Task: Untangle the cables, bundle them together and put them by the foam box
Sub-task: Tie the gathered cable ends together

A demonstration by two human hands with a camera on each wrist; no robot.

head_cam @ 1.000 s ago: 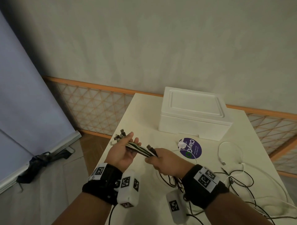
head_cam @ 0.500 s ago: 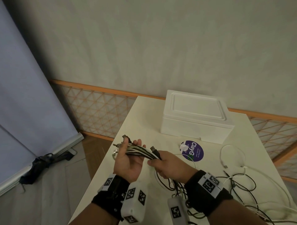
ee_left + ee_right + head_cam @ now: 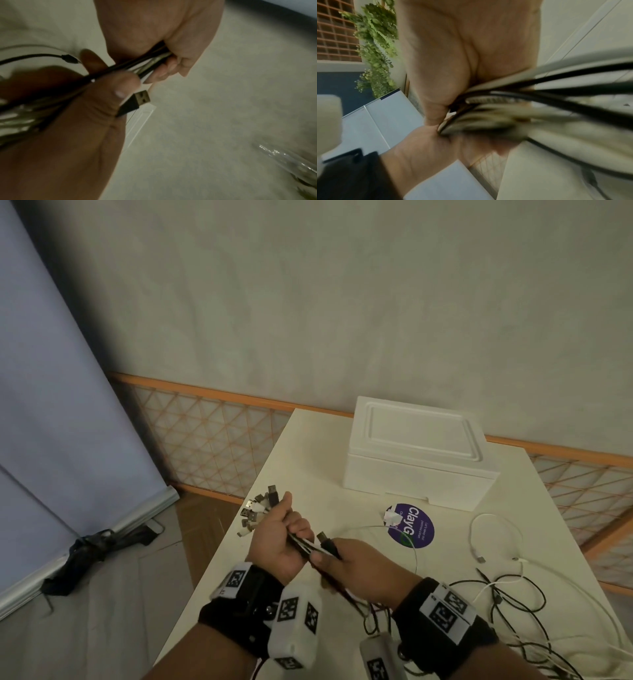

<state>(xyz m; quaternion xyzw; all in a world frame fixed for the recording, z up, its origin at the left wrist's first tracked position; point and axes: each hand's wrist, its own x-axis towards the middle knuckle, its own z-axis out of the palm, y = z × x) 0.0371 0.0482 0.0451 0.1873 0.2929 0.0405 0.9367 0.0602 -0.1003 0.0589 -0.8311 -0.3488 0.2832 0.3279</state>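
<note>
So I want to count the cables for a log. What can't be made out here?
- Cable bundle: the left hand and right hand cover its middle in the head view; blurred in the right wrist view.
- Plug ends: too small to count.
- Loose cables: cut off by the bottom-right edge of the head view.

The cables [image 3: 301, 542] are black and white. The plug [image 3: 137, 102] is black with gold metal. The foam box [image 3: 416, 455] is white, the table [image 3: 308, 446] cream, the sticker [image 3: 414, 525] purple with white lettering.
</note>
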